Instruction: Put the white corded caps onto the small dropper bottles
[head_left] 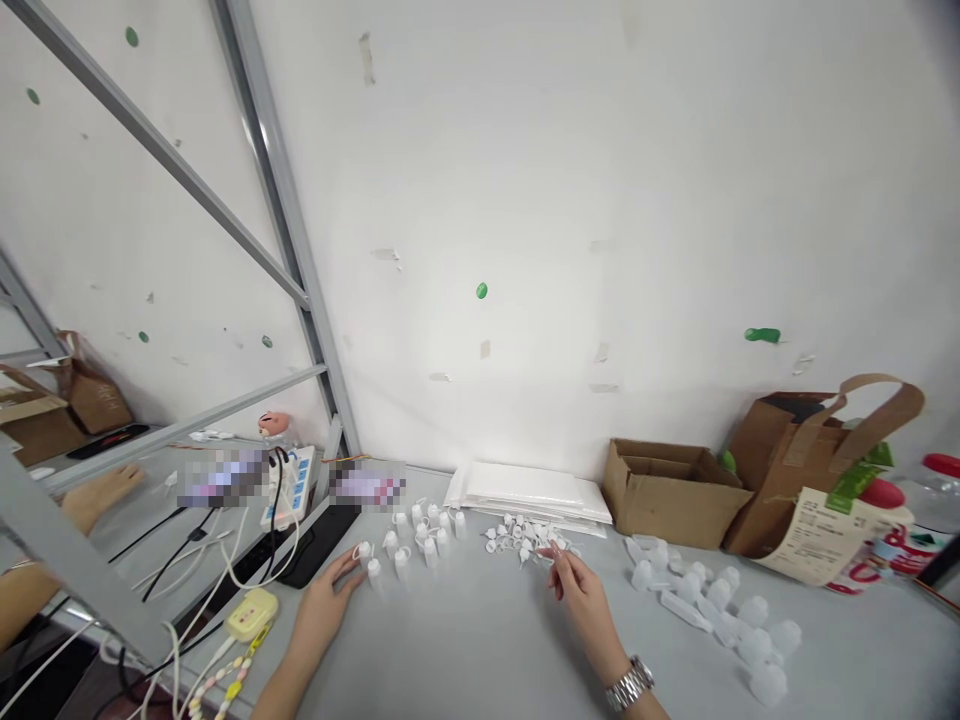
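Bottles, small, white and plastic with looped caps (430, 553), stand upright in a loose cluster on the smooth grey tabletop (465, 650), and at their near left edge comes the bare left hand (326, 605), thumb and fingers curved and well parted, fingertips right beside the outermost bottles; whether they touch one, I cannot tell. Over to the right hand (581, 590), with a silver metal-link wristwatch (630, 683) on its wrist: it's in at the near right edge of a scattered pile of small white plastic caps (517, 533), thumb and forefinger close together at the tips, and whether a cap is caught between them is too small to tell. That pile lies between the upright bottles and a slanting band of loose, frosted plastic bottles (684, 610), which is well apart from the right hand. Behind the caps, a stack of flat white envelopes (532, 488) rests near the white wall (525, 150); next along, an open brown cardboard box (667, 510), then a brown paper bag with handles (772, 470). Out on the left, a pale yellow rounded case (252, 613) sits among black and white cables, near a white power strip with blue sockets (289, 490), and beyond the grey metal frame (281, 190), another person's hand (101, 497) shows.
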